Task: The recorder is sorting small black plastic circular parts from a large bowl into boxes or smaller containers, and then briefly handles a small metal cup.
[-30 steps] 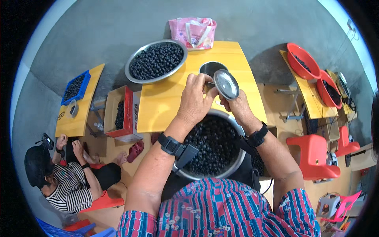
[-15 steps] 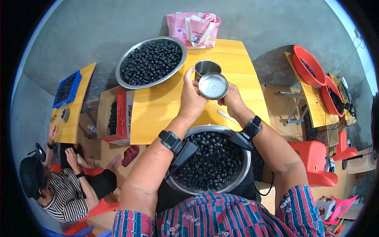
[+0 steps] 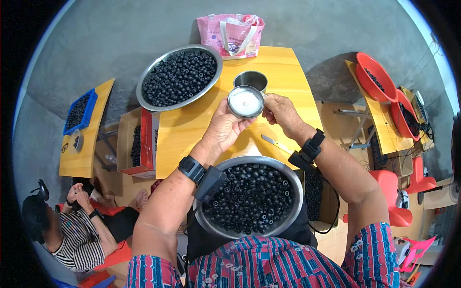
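The left hand (image 3: 225,127) is covering the near side of the small round tin (image 3: 246,102), so its depth is staying unclear. The forearms are hiding the steel bowl's (image 3: 293,182) rim at nine and two o'clock. The pink bag (image 3: 230,33) at twelve o'clock is too small to read.

A plain sorting workshop: bare concrete floor (image 3: 110,33), low yellow table (image 3: 283,72), steel basins (image 3: 178,77) and red tubs (image 3: 377,77) of dark round fruit.

A pink bag (image 3: 231,30) is sitting at the top; red basins (image 3: 375,76) are lying at the right; a striped-shirted person (image 3: 79,235) is sitting lower left.
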`<state>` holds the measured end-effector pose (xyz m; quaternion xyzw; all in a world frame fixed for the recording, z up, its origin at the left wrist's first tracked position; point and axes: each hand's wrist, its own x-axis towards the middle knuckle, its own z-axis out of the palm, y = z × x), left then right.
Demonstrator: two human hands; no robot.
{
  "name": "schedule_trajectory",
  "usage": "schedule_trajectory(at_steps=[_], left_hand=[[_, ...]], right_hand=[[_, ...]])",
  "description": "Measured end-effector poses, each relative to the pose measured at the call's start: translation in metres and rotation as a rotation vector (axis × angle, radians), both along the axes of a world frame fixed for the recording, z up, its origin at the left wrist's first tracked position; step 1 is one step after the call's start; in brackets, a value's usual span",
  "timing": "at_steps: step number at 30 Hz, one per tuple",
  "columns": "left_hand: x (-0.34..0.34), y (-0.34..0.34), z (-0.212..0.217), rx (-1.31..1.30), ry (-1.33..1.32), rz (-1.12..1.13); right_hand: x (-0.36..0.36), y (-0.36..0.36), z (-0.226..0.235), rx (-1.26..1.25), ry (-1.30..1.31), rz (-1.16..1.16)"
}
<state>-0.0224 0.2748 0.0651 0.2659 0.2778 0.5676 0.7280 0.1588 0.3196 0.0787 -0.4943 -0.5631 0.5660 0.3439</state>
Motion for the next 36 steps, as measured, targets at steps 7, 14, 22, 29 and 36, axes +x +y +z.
schedule_trajectory(at_steps=[7, 14, 22, 29, 36], left_hand=[[-0.001, 0.009, -0.008, -0.080, -0.135, -0.073], [-0.005, 0.019, -0.020, -0.143, -0.069, -0.103], [-0.007, 0.024, -0.032, -0.148, 0.008, -0.181], [-0.014, 0.021, -0.033, -0.232, 0.074, -0.093], [-0.015, 0.033, -0.018, -0.143, 0.215, -0.086]], right_hand=[[0.012, 0.009, -0.008, 0.006, 0.033, 0.047], [0.022, 0.020, -0.039, -0.014, 0.040, 0.045], [0.031, 0.026, -0.059, 0.008, -0.023, 0.042], [0.041, 0.023, -0.068, -0.073, 0.008, -0.013], [0.043, 0.010, -0.055, -0.129, 0.038, -0.144]])
